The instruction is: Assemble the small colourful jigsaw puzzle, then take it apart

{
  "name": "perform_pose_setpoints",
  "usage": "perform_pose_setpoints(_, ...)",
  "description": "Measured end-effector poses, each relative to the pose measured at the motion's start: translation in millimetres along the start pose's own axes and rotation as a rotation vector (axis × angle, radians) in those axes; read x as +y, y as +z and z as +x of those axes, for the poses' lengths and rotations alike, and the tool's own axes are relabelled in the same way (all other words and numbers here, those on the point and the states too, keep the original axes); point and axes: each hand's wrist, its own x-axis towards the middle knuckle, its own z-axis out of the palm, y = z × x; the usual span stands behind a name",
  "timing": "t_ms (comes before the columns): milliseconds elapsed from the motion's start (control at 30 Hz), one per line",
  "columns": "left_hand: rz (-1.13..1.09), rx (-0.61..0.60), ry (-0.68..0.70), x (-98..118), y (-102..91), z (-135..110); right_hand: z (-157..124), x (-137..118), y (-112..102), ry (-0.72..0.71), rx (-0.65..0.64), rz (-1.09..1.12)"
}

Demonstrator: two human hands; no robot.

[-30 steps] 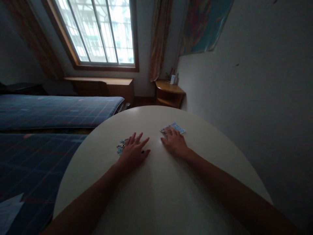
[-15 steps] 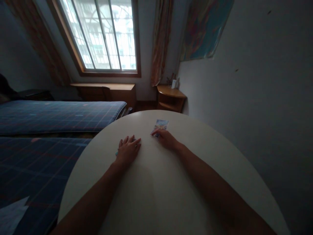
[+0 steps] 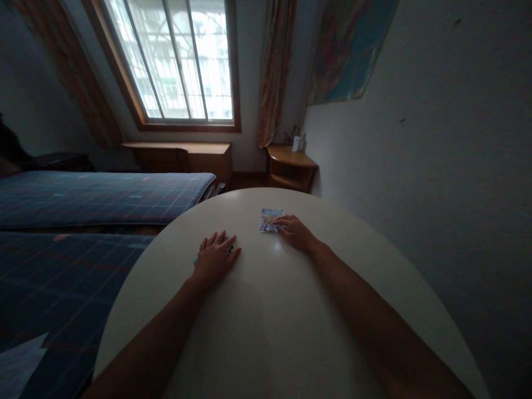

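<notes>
A round white table (image 3: 270,332) fills the lower part of the view. My left hand (image 3: 215,256) lies flat on it, fingers stretched out over a small heap of coloured jigsaw pieces (image 3: 194,259) that is mostly hidden beneath it. My right hand (image 3: 294,230) rests on the table with its fingertips touching the right edge of a small colourful picture card (image 3: 269,219), which lies flat near the table's far side.
A bed with a blue checked cover (image 3: 83,221) runs along the left of the table. A wooden corner shelf (image 3: 291,163) and a low wooden cabinet (image 3: 187,155) stand under the barred window (image 3: 178,61). A plain wall (image 3: 436,166) is close on the right.
My right hand has slid the card from the right toward the table's middle and turned it. My left hand has drawn in over the jigsaw pieces and now covers most of them.
</notes>
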Motion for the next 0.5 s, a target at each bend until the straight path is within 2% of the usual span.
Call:
perform_pose_setpoints(167, -0.008, 0.011, 0.029, 0.5, 0.1, -0.1, -9.6, -12.4, -4.1, 0.028, -0.018, -0.077)
perform_pose_setpoints(333, -0.024, 0.022, 0.043, 0.0, 2.0, 0.2, -15.2, -24.9, -11.4, 0.127, -0.069, -0.176)
perform_pose_setpoints(500, -0.045, 0.047, 0.03, -3.4, 5.1, 4.0, -42.2, -32.5, -28.7, 0.259, -0.085, -0.279)
